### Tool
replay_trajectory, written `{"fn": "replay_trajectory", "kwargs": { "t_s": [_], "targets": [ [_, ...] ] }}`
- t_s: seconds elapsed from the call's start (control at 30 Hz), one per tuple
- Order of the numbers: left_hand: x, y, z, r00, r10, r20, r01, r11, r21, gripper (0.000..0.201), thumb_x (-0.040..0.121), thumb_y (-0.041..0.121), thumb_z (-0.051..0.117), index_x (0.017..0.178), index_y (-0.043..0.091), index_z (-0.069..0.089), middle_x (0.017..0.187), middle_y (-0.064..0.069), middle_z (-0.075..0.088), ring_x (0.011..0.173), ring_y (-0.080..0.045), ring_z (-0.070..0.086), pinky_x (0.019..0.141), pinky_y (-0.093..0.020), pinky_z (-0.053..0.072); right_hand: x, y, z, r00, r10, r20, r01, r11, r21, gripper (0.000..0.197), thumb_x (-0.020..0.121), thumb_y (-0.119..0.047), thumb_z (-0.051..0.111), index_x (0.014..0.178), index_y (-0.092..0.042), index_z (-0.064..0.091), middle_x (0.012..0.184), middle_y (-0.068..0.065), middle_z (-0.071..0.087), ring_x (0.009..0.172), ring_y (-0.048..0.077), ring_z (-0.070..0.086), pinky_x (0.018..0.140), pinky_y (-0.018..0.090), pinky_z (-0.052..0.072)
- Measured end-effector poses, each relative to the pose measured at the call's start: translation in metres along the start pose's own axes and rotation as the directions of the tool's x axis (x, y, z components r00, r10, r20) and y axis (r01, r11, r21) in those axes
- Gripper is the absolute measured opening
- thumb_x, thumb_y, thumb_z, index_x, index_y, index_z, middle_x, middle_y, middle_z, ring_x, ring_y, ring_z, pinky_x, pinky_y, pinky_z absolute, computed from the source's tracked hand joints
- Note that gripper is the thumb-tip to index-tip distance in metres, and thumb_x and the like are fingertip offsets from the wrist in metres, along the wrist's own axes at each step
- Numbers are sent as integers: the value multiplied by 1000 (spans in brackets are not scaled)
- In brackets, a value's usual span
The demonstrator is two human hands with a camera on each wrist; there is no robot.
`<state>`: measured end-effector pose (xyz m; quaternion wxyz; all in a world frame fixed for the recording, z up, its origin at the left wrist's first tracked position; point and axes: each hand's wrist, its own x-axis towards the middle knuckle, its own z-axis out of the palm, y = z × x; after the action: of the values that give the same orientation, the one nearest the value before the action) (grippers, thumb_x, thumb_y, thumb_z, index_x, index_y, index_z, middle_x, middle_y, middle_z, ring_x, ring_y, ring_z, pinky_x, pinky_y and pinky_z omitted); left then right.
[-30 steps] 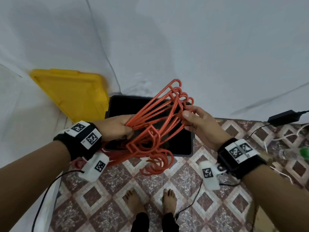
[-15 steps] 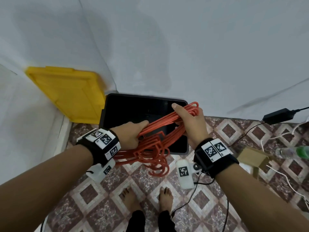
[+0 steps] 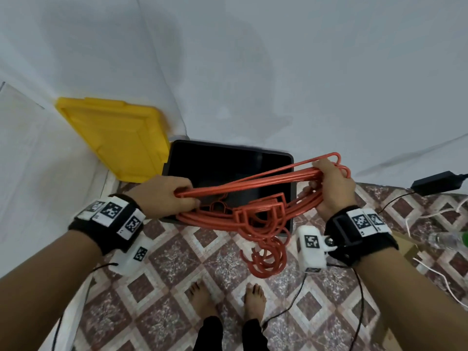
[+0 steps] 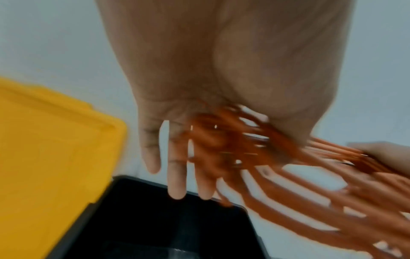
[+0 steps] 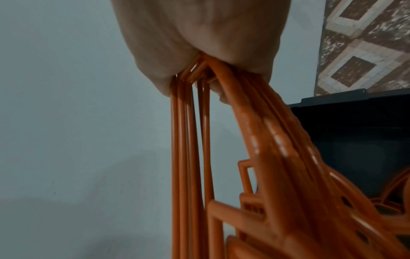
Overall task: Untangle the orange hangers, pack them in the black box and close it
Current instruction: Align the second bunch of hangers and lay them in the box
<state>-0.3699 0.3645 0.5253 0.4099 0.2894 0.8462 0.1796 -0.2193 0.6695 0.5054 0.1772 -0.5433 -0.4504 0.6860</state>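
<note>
A bundle of several orange hangers [image 3: 253,181] lies nearly level above the open black box [image 3: 220,158], which stands on the floor against the white wall. My left hand [image 3: 164,196] grips the bundle's left end over the box's near-left corner. My right hand [image 3: 334,188] grips the right end past the box's right rim. The hooks [image 3: 266,254] dangle toward me below the box's near edge. The left wrist view is blurred: hangers [image 4: 288,184] sit by the thumb, with three fingers [image 4: 175,175] hanging straight over the box [image 4: 155,227]. In the right wrist view the right hand [image 5: 199,35] clamps the hangers [image 5: 266,157].
A yellow lid [image 3: 114,138] leans in the corner left of the box. A black power adapter [image 3: 433,182], white cables [image 3: 430,216], a plastic bottle [image 3: 445,239] and a cardboard piece [image 3: 407,249] lie on the tiled floor at right. My bare feet [image 3: 200,295] stand just behind the hooks.
The bundle has swung from an upright fan down to nearly level over the box. My hands have moved apart, the right one out past the box's right edge.
</note>
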Motion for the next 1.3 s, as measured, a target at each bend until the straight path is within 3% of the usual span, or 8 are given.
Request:
{"fn": "replay_trajectory", "kwargs": {
  "t_s": [0.13,0.33,0.5,0.73,0.93,1.17,1.23,1.3],
  "targets": [
    [-12,-19,-9,999,-40,-31,23,901,-433,37,81,51,70,109,27,67,104,-3,68,91,-12,69,78,-27,54,6,1,-3,998,67,11,-68,997,36,17,76,-20,72,72,-11,59,55,6,48,47,21,45,60,40,47],
    [-8,-16,30,976,-53,-211,-210,30,-977,102,66,41,88,147,8,37,140,-17,55,129,-33,54,103,-50,47,7,13,7,985,170,23,-171,973,155,22,86,-17,63,66,-17,52,56,1,44,42,16,41,49,28,47],
    [7,6,40,943,-67,-326,-331,-294,-897,98,69,36,86,150,18,34,150,-9,47,136,-30,48,106,-55,42,-8,31,14,969,231,82,-241,960,145,20,90,-19,62,71,-17,56,57,0,45,40,14,43,50,28,49],
    [10,-3,37,932,-197,-305,-359,-365,-859,8,88,17,65,80,17,63,91,-1,72,109,-25,68,87,-49,55,-25,34,9,946,258,194,-281,955,99,21,88,-37,73,83,-19,64,67,1,57,54,13,54,69,36,58],
    [11,-15,32,927,-229,-298,-367,-378,-850,26,91,16,52,68,19,63,79,2,73,98,-23,70,92,-52,53,-34,29,-1,914,150,378,-231,957,178,10,94,-31,68,95,-21,67,89,0,70,84,18,69,89,47,57],
    [8,-34,32,916,-299,-268,-371,-376,-849,35,95,19,50,63,15,65,76,1,71,95,-23,69,97,-53,50,-32,18,-26,879,25,476,46,990,-136,80,77,-33,85,146,-28,44,124,-9,65,111,14,64,104,51,49],
    [9,-42,29,918,-299,-261,-363,-370,-855,36,95,19,49,63,15,64,76,1,71,96,-23,69,98,-54,49,-34,-1,-37,779,31,626,420,716,-558,110,65,-52,91,154,-44,25,150,-19,42,138,11,45,114,46,37],
    [10,-48,29,924,-291,-249,-348,-369,-862,35,95,19,48,63,15,63,76,1,71,94,-23,70,99,-55,48,-35,-12,-36,656,85,750,736,146,-660,137,56,-70,86,158,-46,-1,166,-14,8,153,19,17,121,51,23]
  ]
}}
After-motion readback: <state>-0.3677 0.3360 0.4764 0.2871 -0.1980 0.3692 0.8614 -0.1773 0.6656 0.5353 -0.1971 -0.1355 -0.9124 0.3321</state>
